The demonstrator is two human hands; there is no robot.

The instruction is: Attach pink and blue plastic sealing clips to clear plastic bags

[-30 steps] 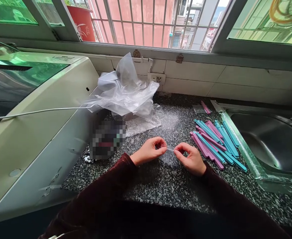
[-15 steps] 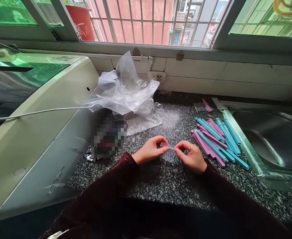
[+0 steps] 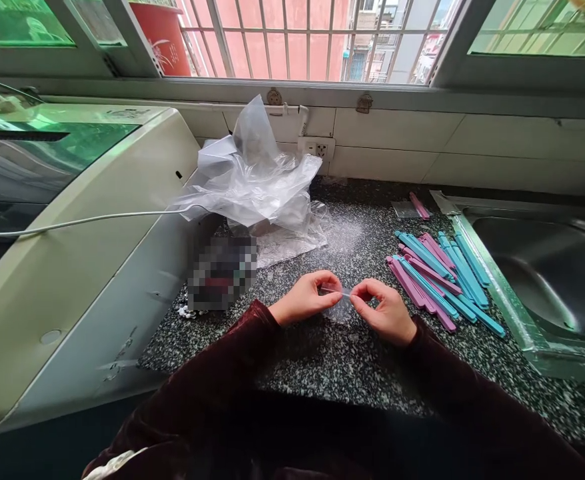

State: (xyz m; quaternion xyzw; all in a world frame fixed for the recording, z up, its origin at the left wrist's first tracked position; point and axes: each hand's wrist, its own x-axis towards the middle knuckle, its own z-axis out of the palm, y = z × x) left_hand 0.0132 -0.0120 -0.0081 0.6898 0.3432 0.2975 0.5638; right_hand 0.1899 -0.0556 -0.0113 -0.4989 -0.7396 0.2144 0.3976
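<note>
Head view shows both hands of one person close over a dark, speckled table (image 3: 312, 373). The left hand (image 3: 310, 299) pinches a clear film (image 3: 340, 311) between thumb and forefinger, and the right hand (image 3: 385, 312) pinches it likewise, just beside. So both hands are closed on the film, near each other but not touching. The film is very transparent, so its full shape is perhaps larger than what I can see.

To the right of the right hand, blue and purple sticks (image 3: 428, 287) lie in a loose pile, several crossing over others. Behind them, near the wall, one purple stick (image 3: 419, 205) lies next to a small packet (image 3: 403, 210). The sink (image 3: 498, 283) is on the far right. Beyond the left hand, crumpled plastic (image 3: 265, 193) is heaped near the pale machine (image 3: 102, 247).
</note>
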